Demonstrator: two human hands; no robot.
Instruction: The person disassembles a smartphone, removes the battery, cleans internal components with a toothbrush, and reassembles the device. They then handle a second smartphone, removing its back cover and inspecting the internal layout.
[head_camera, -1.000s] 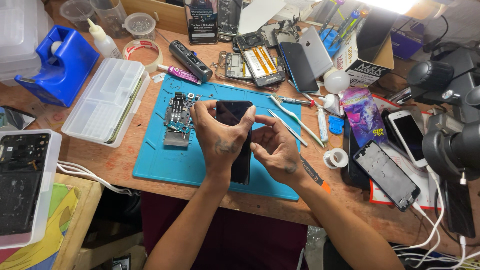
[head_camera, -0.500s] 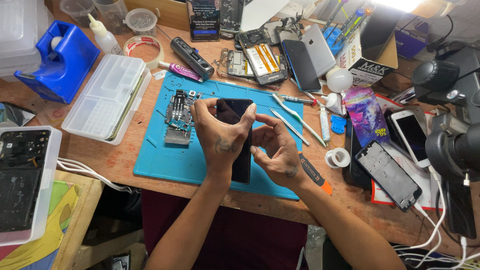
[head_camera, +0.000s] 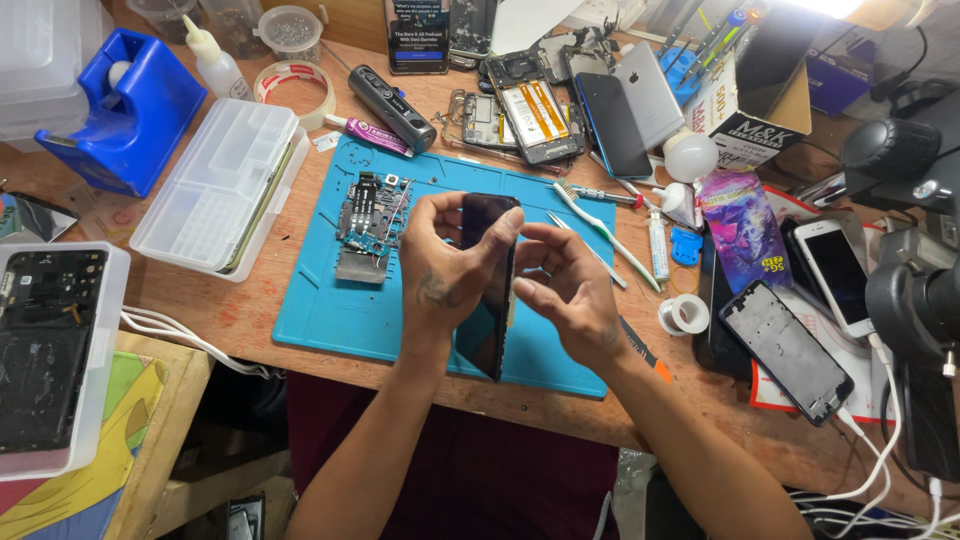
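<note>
A dark phone screen panel (head_camera: 487, 290) is held upright on its long edge above a blue work mat (head_camera: 330, 310), clear of the worktop (head_camera: 250, 320). The panel is gripped by the left hand (head_camera: 445, 270), whose fingers are curled round its upper part with the thumb laid across the glass near the top. The right hand (head_camera: 565, 290) is pressed against the panel's other side, its fingers bunched together at the edge; whether anything is pinched between them cannot be told.

Just beyond the left hand, a stripped circuit board assembly (head_camera: 365, 225) is seen lying on the mat. Beyond the right hand, a white-and-green toothbrush (head_camera: 605, 235) is laid slantwise across the mat's far corner, with a small white tube (head_camera: 657, 250) beside it. Further to the right of the right hand, a roll of solder wire (head_camera: 685, 315), a bare phone frame (head_camera: 785, 350) and a white phone (head_camera: 835, 275) are spread on the worktop.

Well to the left of the left hand, a clear plastic parts box (head_camera: 215, 185) is placed near a blue tape dispenser (head_camera: 125, 105). At the far edge, beyond both hands, an opened phone with its battery showing (head_camera: 530, 115) and a black cylindrical tool (head_camera: 390, 95) are visible.
</note>
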